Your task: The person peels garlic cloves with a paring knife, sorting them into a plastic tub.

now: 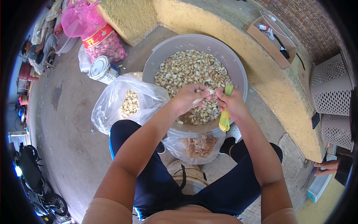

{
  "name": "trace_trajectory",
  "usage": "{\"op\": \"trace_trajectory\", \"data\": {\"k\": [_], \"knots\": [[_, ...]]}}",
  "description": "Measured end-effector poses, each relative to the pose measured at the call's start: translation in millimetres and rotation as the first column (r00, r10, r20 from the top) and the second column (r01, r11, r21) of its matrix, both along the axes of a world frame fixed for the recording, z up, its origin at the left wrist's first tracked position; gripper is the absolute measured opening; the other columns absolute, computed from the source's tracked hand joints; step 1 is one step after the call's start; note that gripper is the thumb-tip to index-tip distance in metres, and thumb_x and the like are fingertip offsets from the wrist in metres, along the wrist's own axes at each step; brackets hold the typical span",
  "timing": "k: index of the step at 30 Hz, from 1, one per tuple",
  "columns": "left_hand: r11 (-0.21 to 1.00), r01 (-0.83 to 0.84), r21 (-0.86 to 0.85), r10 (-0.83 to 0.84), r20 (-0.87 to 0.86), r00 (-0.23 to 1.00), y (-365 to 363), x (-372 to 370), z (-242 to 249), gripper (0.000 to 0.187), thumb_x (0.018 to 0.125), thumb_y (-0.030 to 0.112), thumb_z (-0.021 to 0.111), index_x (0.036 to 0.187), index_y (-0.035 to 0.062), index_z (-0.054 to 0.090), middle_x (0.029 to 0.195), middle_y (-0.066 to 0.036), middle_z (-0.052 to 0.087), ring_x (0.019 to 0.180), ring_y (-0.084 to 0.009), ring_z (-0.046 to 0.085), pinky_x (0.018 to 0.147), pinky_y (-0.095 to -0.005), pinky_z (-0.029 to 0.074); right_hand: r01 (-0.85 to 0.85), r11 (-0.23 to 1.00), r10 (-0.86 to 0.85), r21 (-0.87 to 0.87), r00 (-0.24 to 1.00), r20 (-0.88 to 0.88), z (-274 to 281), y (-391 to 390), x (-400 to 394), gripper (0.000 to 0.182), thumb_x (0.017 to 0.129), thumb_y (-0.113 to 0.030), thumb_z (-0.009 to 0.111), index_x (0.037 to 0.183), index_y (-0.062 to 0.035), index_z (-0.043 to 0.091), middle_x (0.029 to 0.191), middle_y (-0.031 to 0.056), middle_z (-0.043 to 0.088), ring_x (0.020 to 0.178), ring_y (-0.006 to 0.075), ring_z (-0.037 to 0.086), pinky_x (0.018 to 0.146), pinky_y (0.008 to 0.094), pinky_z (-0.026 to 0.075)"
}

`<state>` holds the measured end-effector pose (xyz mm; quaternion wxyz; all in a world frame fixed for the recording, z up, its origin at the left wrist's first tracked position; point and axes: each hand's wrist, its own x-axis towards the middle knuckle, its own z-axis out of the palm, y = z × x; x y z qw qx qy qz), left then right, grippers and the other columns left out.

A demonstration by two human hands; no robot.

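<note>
My left hand [191, 99] is closed on a pale garlic clove [210, 92], pinched at the fingertips above the tub. Close beside it, my right hand [233, 101] grips what looks like a knife with a yellow handle [224, 121]; its blade cannot be made out. Below both hands stands a wide grey tub [238, 67] holding many garlic cloves [192, 69], with some liquid near the front. Left of the tub, an open clear plastic bag [106, 108] contains peeled cloves [129, 103]. Between my legs, another clear bag holds brownish peelings [199, 146].
A pink mesh sack [106, 46] and a paint can [104, 70] stand back left. A cardboard box [272, 39] sits on the yellow ledge [220, 31]. Plastic baskets [331, 86] and another person's hand [326, 167] are at right; a motorcycle [35, 175] is left.
</note>
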<state>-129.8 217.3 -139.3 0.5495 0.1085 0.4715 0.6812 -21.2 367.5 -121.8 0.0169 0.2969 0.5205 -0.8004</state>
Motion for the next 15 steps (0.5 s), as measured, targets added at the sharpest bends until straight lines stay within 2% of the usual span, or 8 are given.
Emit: {"op": "trace_trajectory", "data": {"k": [2, 5, 8, 11, 15], "knots": [[0.998, -0.048, 0.041, 0.044, 0.097, 0.994, -2, -2, -4, 0.024, 0.082, 0.016, 0.060, 0.100, 0.0021, 0.055, 0.085, -0.006, 0.058, 0.077, -0.0120, 0.055, 0.062, -0.0244, 0.046, 0.125, 0.969, -0.131, -0.212, 0.991, -0.013, -3, 2, -1, 0.011, 0.084, -0.013, 0.055, 0.082, -0.0017, 0.055, 0.062, 0.0005, 0.051, 0.044, 0.0063, 0.037, 0.041, 0.0237, 0.036], [0.996, -0.040, 0.079, 0.029, 0.142, 0.990, -4, -6, -2, 0.022, 0.082, 0.016, 0.060, 0.100, 0.0045, 0.056, 0.086, -0.004, 0.057, 0.077, -0.0108, 0.053, 0.062, -0.0233, 0.045, 0.083, 0.992, -0.085, -0.096, 0.996, -0.023, 13, 3, -1, 0.012, 0.081, -0.014, 0.058, 0.082, -0.0021, 0.056, 0.062, 0.0002, 0.051, 0.044, 0.0064, 0.039, 0.040, 0.0232, 0.036], [0.997, -0.021, 0.074, 0.012, 0.117, 0.993, -2, -5, -1, 0.022, 0.080, 0.016, 0.062, 0.099, 0.0053, 0.056, 0.088, -0.003, 0.056, 0.078, -0.0101, 0.052, 0.062, -0.0231, 0.044, -0.062, 0.971, 0.057, 0.229, 0.998, 0.026, 15, -6, 0, 0.014, 0.078, -0.015, 0.062, 0.083, -0.0016, 0.058, 0.063, 0.0001, 0.051, 0.044, 0.0067, 0.041, 0.040, 0.0225, 0.036], [0.999, -0.007, 0.039, 0.005, 0.061, 0.998, -1, -3, 0, 0.024, 0.079, 0.015, 0.064, 0.099, 0.0051, 0.055, 0.089, -0.003, 0.056, 0.079, -0.0101, 0.052, 0.062, -0.0236, 0.044, -0.100, 0.933, 0.081, 0.346, 0.994, 0.071, 7, -5, 0, 0.017, 0.076, -0.015, 0.064, 0.084, -0.0011, 0.060, 0.063, 0.0001, 0.051, 0.044, 0.0071, 0.043, 0.040, 0.0221, 0.037], [0.999, -0.044, 0.020, 0.045, -0.053, 0.998, -2, -3, -1, 0.026, 0.077, 0.013, 0.065, 0.099, 0.0041, 0.054, 0.091, -0.005, 0.057, 0.077, -0.0103, 0.053, 0.061, -0.0235, 0.044, -0.155, 0.947, 0.138, 0.281, 0.987, 0.080, 11, -4, 1, 0.018, 0.077, -0.014, 0.065, 0.087, -0.0022, 0.057, 0.065, -0.0012, 0.049, 0.047, 0.0056, 0.042, 0.042, 0.0211, 0.037]]}}
